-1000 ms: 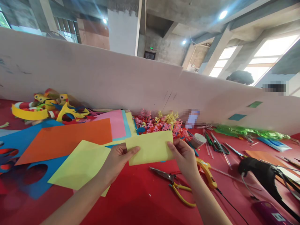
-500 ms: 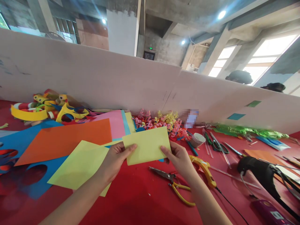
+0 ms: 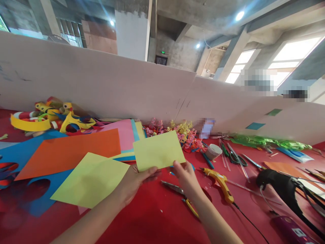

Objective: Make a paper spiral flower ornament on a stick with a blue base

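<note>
Both hands, left (image 3: pixel 134 183) and right (image 3: pixel 184 174), are pinched on the lower edge of 1 yellow card (image 3: pixel 158 150), held above the red tabletop (image 3: pixel 152 217), just left of the glue gun (image 3: pixel 219 179).

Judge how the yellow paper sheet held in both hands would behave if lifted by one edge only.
The yellow sheet looks thin, so it would probably droop. Both the left hand and the right hand pinch only its lower edge, yet it stands flat, hinting at slight stiffness. It is likely very light and easily creased.
</note>
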`<state>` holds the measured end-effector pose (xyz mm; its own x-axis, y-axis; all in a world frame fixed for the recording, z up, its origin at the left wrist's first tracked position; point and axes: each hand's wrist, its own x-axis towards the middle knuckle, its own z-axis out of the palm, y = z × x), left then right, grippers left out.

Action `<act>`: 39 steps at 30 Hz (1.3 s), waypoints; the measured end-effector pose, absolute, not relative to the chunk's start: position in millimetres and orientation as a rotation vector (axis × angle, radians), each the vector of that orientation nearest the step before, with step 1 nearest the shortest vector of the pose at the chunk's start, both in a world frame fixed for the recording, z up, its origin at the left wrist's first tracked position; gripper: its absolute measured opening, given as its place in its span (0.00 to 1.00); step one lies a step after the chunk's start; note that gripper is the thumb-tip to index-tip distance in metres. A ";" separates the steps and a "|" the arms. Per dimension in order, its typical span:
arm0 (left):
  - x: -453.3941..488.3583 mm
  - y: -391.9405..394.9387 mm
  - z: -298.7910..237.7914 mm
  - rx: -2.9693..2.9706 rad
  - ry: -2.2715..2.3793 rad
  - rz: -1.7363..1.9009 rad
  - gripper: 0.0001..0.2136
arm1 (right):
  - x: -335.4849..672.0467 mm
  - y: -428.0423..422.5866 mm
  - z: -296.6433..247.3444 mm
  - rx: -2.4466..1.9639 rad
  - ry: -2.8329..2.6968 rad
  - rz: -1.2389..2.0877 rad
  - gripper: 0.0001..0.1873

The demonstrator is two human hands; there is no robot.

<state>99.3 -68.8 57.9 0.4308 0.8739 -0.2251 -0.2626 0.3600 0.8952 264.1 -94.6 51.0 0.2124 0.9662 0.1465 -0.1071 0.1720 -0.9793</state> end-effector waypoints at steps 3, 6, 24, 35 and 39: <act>101.4 -72.3 58.8 0.914 0.798 0.911 0.14 | 246.4 -95.3 43.3 -1.030 -1.142 1.107 0.16; 104.1 -76.3 61.6 0.891 0.808 0.951 0.14 | 240.3 -95.8 40.6 -1.093 -1.124 1.066 0.15; 101.3 -68.0 57.1 0.947 0.892 0.972 0.13 | 280.9 -87.0 45.9 -1.065 -0.716 0.911 0.15; 97.2 -59.2 44.5 0.976 0.806 0.912 0.13 | 294.0 -83.8 50.9 -1.039 -0.662 0.909 0.13; 88.3 -48.4 49.4 0.865 0.715 0.961 0.20 | 303.5 -88.4 58.3 -1.116 -0.912 0.991 0.14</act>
<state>88.3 -48.4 49.4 0.4041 0.9045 -0.1364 -0.3906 0.3055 0.8684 303.5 -88.4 58.3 0.3019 0.9494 0.0871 -0.1661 0.1424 -0.9758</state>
